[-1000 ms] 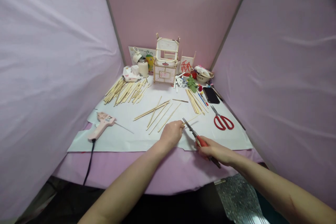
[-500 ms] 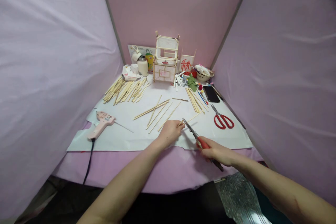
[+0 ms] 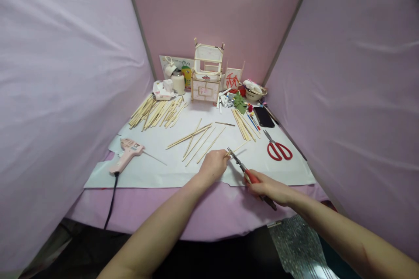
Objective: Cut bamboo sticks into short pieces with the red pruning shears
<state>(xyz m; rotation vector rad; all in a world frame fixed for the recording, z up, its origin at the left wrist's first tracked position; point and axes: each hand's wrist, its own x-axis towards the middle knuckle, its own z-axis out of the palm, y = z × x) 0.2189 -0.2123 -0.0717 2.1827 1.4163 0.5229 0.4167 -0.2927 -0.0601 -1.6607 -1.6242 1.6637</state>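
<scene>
My left hand [image 3: 214, 165] is closed around a thin wooden stick [image 3: 242, 144], whose free end points up and to the right over the white sheet. In my right hand [image 3: 263, 186] are red-handled pruning shears [image 3: 238, 162], gripped by the handles. Their blades meet the stick just beside my left fingers; whether they have cut into it I cannot tell. Several loose sticks [image 3: 198, 141] lie on the sheet beyond my left hand. Red-handled scissors [image 3: 276, 148] lie to the right, beyond my right hand.
A pink glue gun [image 3: 128, 153] with a black cord lies at the left. A large pile of sticks [image 3: 157, 112] is behind it. At the back stand a stick-framed structure [image 3: 205, 89], a jar [image 3: 177, 83] and a bowl [image 3: 254, 93]. A black phone [image 3: 263, 117] lies at the right.
The stick's free end has shifted slightly left and toward me. Both hands stay nearly in place, with the shears still at the stick.
</scene>
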